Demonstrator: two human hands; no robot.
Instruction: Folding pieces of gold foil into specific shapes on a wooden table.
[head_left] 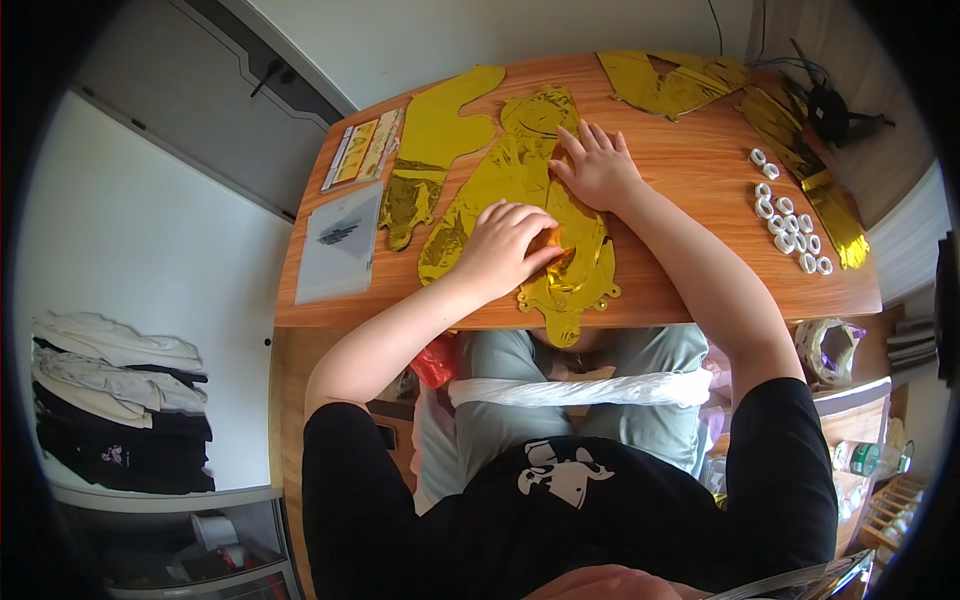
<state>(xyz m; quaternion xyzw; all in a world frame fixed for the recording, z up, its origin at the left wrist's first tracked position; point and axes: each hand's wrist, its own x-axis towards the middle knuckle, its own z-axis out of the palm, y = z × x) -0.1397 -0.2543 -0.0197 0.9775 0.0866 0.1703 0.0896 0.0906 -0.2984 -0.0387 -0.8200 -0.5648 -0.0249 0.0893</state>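
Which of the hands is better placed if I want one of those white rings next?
Likely the right hand: it lies open on the gold foil piece, nearer the white rings on its right. The left hand is curled over the foil, farther from them.

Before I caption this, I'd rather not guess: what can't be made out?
- Head view: whether the left hand grips the gold foil piece; that hand hides it.
- Head view: what lies beneath the right hand, hidden by it.
- Head view: the dark shapes on the pale packet, too small.
- Head view: the dark object far right, cut off by the rim.
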